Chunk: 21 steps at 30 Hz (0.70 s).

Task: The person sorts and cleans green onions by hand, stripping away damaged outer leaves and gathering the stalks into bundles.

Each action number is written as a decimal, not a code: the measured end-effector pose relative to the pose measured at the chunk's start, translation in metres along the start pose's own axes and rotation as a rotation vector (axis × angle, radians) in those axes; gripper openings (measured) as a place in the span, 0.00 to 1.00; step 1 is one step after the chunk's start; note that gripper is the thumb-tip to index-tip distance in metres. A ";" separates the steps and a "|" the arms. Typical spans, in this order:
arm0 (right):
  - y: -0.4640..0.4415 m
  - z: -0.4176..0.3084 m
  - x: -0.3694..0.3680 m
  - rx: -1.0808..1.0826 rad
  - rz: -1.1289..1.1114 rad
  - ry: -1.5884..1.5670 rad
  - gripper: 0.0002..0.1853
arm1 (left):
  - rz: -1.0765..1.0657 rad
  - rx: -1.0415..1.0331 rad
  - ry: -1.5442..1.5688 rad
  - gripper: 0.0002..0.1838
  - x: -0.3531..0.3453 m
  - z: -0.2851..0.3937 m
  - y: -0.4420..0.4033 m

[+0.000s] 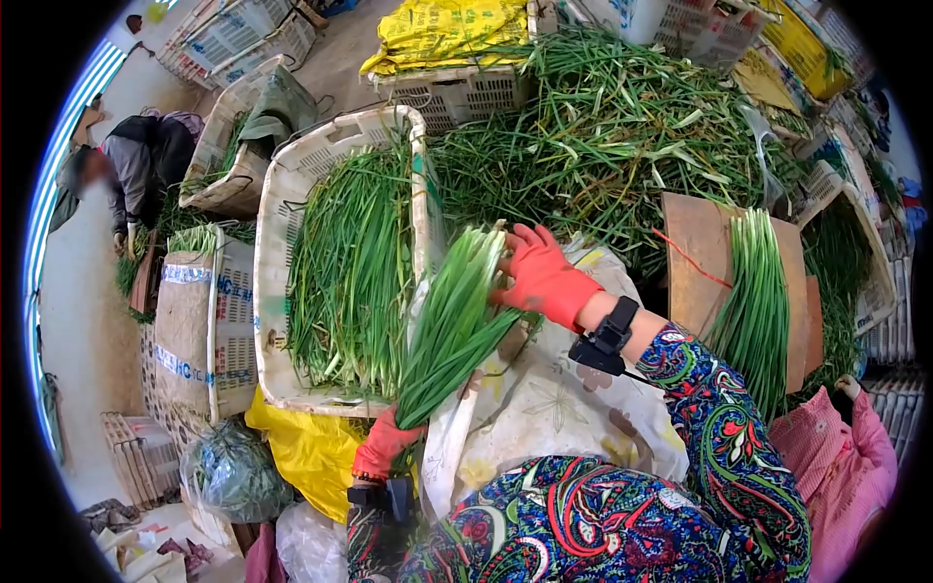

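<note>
A bunch of garlic chives (447, 321) slants across my lap, pale stalk ends up and green leaves down. My left hand (389, 445), in a red glove, is closed round the leafy lower part. At the pale ends, my right hand (549, 277), also red-gloved, has its fingers bent against the stalks; part of its grip is hidden. Just left of the bunch stands a white plastic crate (269, 321) with more garlic chives (355, 262) laid lengthwise in it. A floral cloth (554, 408) covers my lap beneath the bunch.
A large heap of loose greens (632, 126) lies ahead. To the right, a neat bunch (756, 291) rests on a brown board (685, 248). A yellow bag (311, 447) lies below the crate. Another person (146, 160) bends over at the far left; a pink sleeve (836, 457) shows at right.
</note>
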State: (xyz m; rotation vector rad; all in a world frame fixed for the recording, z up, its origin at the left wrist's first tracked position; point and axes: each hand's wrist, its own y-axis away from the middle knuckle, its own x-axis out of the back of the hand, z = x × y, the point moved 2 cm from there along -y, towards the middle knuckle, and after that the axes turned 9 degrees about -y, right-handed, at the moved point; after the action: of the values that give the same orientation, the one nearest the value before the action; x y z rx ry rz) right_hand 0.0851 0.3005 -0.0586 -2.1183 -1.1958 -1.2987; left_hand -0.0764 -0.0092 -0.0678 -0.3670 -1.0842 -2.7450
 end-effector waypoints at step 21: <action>0.026 0.228 -0.001 -0.254 0.180 -2.293 0.17 | -0.017 -0.010 0.191 0.22 -0.003 -0.015 -0.003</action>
State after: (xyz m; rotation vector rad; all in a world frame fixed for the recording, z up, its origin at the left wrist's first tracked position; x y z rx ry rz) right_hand 0.2284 0.4407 -0.1712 -3.1856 -1.0077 1.9358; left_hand -0.0765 -0.0169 -0.0816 -0.0947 -1.0299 -2.7333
